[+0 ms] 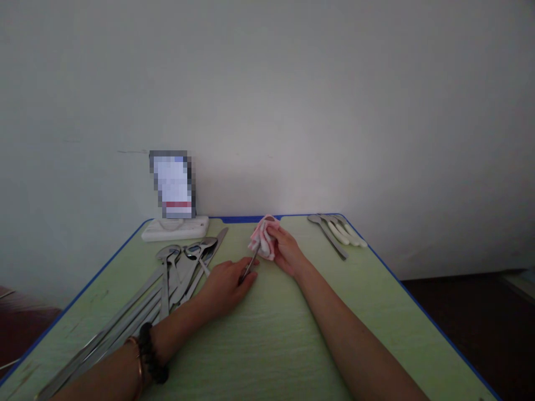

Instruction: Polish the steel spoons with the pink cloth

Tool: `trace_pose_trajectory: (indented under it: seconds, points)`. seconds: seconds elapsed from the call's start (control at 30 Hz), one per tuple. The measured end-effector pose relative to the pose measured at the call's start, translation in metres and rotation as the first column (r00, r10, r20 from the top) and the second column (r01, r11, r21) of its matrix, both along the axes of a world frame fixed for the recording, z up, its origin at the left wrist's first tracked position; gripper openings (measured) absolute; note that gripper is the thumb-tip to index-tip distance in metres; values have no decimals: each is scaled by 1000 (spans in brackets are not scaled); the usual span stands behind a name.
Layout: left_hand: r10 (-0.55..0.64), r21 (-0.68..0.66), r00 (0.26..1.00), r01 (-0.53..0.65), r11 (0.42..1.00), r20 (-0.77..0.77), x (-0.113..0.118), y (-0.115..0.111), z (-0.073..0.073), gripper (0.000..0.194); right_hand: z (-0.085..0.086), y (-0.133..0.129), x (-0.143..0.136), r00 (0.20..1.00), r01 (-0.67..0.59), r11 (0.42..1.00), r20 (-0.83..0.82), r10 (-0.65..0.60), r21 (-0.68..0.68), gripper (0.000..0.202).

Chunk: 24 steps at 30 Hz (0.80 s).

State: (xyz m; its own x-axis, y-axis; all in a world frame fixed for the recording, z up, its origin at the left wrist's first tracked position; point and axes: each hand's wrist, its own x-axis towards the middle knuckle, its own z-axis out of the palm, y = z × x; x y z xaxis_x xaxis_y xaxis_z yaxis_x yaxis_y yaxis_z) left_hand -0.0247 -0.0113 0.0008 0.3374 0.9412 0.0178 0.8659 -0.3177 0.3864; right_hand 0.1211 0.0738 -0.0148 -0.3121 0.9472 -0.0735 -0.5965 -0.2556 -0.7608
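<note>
My left hand (228,284) is closed round the handle of a metal spoon (251,263), which slants up and away from me. My right hand (286,248) pinches a pink and white cloth (263,239) wrapped about the spoon's far end. Most of the bowl is hidden in the folds. Left of my left hand lies a pile of metal cutlery (167,278), with spoons and a table knife (219,239) among long handles; my left forearm covers part of it.
At the back right lie a metal spoon (330,239) and several white-handled utensils (339,233). A blurred phone (173,186) stands on a white base (175,228) at the back left. The green table (267,345) has a blue edge and meets a pale wall (267,111).
</note>
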Motion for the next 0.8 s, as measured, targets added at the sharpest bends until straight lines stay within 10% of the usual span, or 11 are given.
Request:
trace_pose_trajectory:
  seconds: [0.8]
  points:
    - [-9, 18, 998, 10, 1000, -66, 2, -1, 2, 34, 1, 1, 0, 999, -39, 999, 25, 38, 31, 14]
